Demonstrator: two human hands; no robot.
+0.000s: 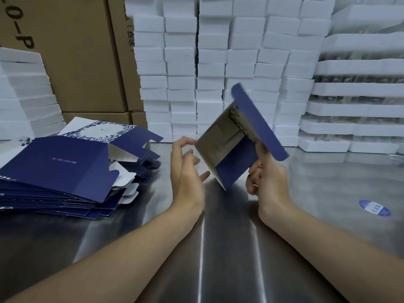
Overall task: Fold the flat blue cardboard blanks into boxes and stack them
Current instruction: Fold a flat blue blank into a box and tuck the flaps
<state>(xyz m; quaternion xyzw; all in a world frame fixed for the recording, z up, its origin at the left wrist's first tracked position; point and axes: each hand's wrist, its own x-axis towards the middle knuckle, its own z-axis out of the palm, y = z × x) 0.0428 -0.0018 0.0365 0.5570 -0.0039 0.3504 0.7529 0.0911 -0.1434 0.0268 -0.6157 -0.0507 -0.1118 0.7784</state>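
My right hand (pixel 265 178) is clamped on the half-opened blue box (pixel 227 149), thumb running up its side wall and the other fingers curled in below. The box hangs tilted in the air above the steel table (pixel 328 182), its open mouth turned toward me and the grey inside showing. My left hand (pixel 188 167) sits just left of the grip with the fingers spread and relaxed, holding nothing. Its index tip is at the box's far left corner, but I cannot tell whether it touches.

Above the grip, a long blue flap (pixel 258 121) sticks out loose and unfolded. Well to the left of the grip lies the pile of flat blanks (pixel 56 171).

My worry is that all the support comes from one side. If I push the left wall in before the right hand is firm, the shell could twist around my thumb and flatten again, or take a crease off the score line. The loose flap could catch my thumb when it folds down. If the grip slips, the box drops onto the steel.
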